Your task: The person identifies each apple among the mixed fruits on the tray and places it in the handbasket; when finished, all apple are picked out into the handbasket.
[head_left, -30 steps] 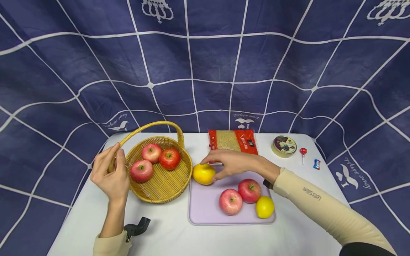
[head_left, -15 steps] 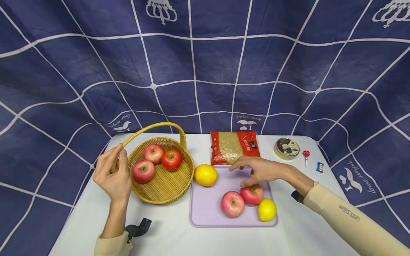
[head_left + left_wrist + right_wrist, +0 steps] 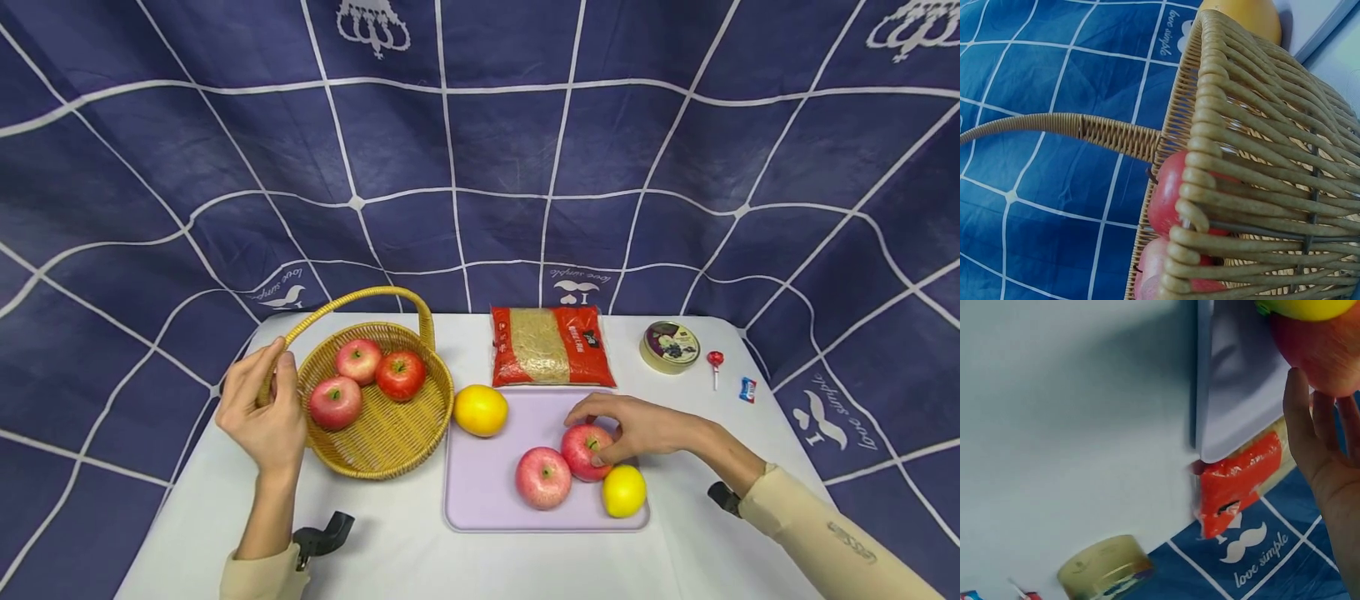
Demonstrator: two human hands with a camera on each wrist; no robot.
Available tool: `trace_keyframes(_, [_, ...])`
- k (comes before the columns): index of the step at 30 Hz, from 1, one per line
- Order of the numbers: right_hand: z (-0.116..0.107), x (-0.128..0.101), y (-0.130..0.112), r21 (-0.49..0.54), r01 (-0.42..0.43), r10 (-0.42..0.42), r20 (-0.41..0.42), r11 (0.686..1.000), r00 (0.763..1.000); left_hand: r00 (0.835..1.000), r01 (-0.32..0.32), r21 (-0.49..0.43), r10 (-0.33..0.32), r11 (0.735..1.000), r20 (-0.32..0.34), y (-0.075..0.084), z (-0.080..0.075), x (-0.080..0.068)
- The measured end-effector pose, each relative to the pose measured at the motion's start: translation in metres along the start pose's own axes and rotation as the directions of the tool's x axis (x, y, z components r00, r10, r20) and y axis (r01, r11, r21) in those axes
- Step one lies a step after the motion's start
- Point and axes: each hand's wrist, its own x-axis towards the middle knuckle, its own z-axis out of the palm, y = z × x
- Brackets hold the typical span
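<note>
My left hand (image 3: 262, 408) grips the raised handle (image 3: 352, 293) of a round wicker basket (image 3: 375, 462). Three red apples (image 3: 1169, 194) lie inside the basket; its woven side fills much of the left wrist view. Over the lilac tray (image 3: 480, 500), my right hand (image 3: 637, 425) holds a red apple (image 3: 581, 450), thumb on the near side and fingers around the far side. A paler apple (image 3: 543, 478) and a yellow lemon-like fruit (image 3: 624, 492) sit close beside it. Another larger yellow fruit (image 3: 481, 410) lies at the tray's back left corner, by the basket.
Behind the tray lies a red bag of grain (image 3: 551, 346). A round tin (image 3: 670, 347), a red lollipop (image 3: 716, 360) and a small blue wrapped sweet (image 3: 747, 389) are at the back right. A blue checked cloth (image 3: 495, 167) hangs behind the white table.
My right hand has left the larger yellow fruit at the tray's back left corner, moved right, and come down around the red apple. The left hand keeps its grip on the handle.
</note>
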Motion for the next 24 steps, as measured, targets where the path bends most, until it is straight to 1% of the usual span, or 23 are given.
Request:
trace_keyframes(7, [0.01, -0.002, 0.008, 0.002, -0.019, 0.019, 0.002, 1.0, 1.0, 1.0, 0.0, -0.011, 0.0, 1.0, -0.002, 0.0, -0.001, 0.0])
trace_keyframes(14, [0.015, 0.0, 0.016, 0.0, -0.011, 0.011, 0.002, 1.0, 1.0, 1.0, -0.004, -0.019, 0.004, 1.0, -0.002, -0.001, 0.0, 0.0])
trace_keyframes(24, [0.021, 0.002, 0.02, 0.07, -0.054, 0.05, 0.052, 0.996, 0.997, 1.0, -0.003, -0.016, 0.003, 1.0, 0.001, -0.001, 0.0, 0.0])
